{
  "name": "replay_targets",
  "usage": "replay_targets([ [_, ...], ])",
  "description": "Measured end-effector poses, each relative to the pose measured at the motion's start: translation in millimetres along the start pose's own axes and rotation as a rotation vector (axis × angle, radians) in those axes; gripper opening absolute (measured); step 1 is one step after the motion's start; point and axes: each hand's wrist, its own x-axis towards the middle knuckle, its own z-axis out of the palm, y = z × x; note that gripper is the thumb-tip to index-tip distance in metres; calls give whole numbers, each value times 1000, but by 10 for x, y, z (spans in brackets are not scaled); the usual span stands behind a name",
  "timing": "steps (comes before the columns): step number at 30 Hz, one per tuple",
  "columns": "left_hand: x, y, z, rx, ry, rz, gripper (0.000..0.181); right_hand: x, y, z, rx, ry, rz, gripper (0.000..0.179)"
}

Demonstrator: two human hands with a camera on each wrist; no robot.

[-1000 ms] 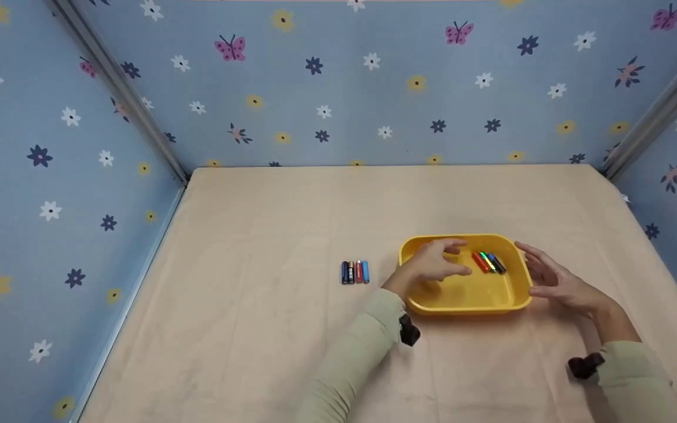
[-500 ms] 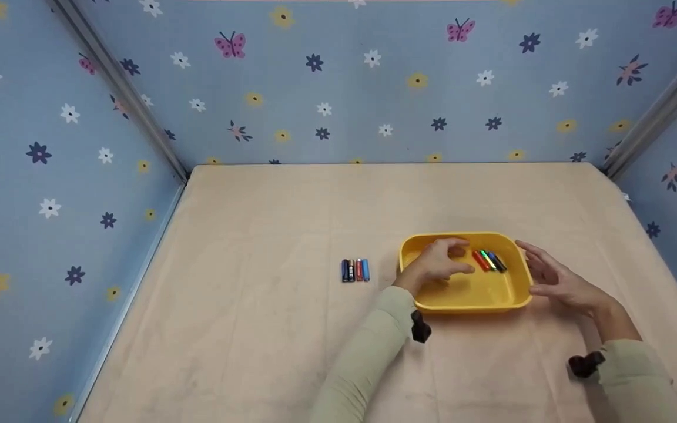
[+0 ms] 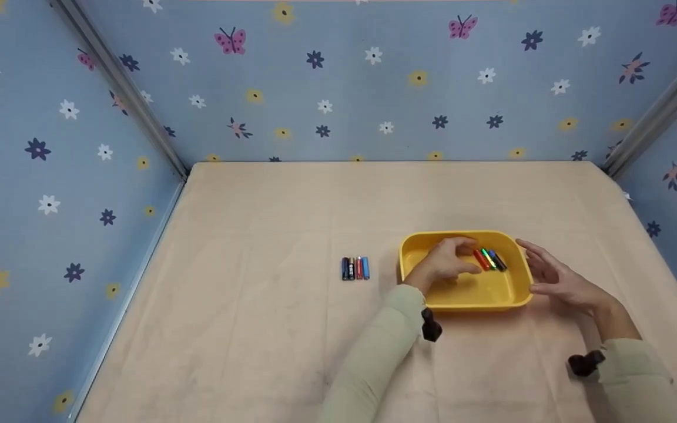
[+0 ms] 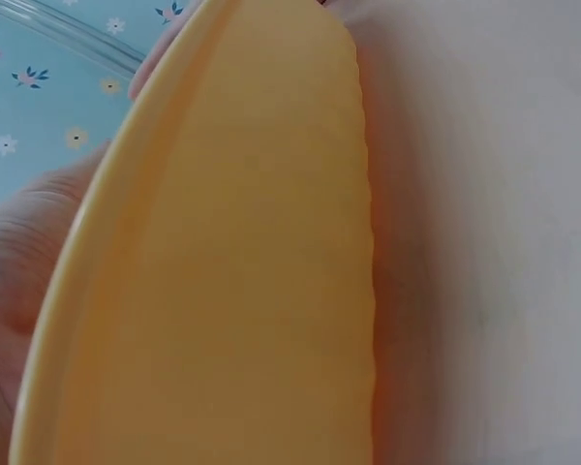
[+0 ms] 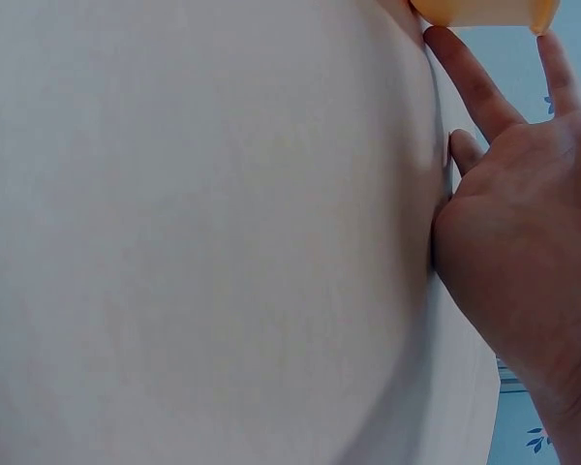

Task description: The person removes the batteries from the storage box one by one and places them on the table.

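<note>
A yellow plastic bin point(image 3: 462, 308) sits on the right half of the table. Inside it, toward the right, lies a row of small batteries point(image 3: 490, 259) in red, green and dark blue. My left hand point(image 3: 448, 262) reaches over the bin's left part, thumb and fingers apart with nothing seen between them, just left of those batteries. At the bin's right end is my right hand point(image 3: 567, 285), its spread fingertips at the outer wall, as the right wrist view point(image 5: 542, 208) also shows. The left wrist view is mostly filled by the bin's outer wall point(image 4: 242, 242).
Left of the bin, a second row of several batteries point(image 3: 355, 268) stands side by side on the beige tablecloth point(image 3: 256, 247). Blue patterned panels point(image 3: 350, 82) rise behind the table and at both sides. A dark wrist camera point(image 3: 431, 325) hangs under the left sleeve.
My left hand has moved to the right inside the bin, closer to the batteries there. The right hand, the bin and both battery rows stay put.
</note>
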Motion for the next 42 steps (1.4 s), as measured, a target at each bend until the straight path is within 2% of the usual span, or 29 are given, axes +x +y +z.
replay_targets([
  [10,-6,24,42,-104,23,-39,59,-3,-4,8,-14,15,15,99],
  [15,19,31,51,-137,-21,-46,64,-1,-7,1,-8,17,14,97],
  [21,39,57,62,-72,-68,-36,68,7,2,5,1,7,4,98],
  [26,30,59,58,-35,-62,-3,69,7,13,-2,16,-8,-37,97],
  [30,32,63,60,-38,-47,-6,68,6,0,-14,1,-2,-5,98],
  [35,59,102,73,-13,-53,-37,69,1,-19,-13,-20,13,41,99],
  [42,110,141,110,0,-50,-121,67,17,-14,10,-47,21,58,101],
])
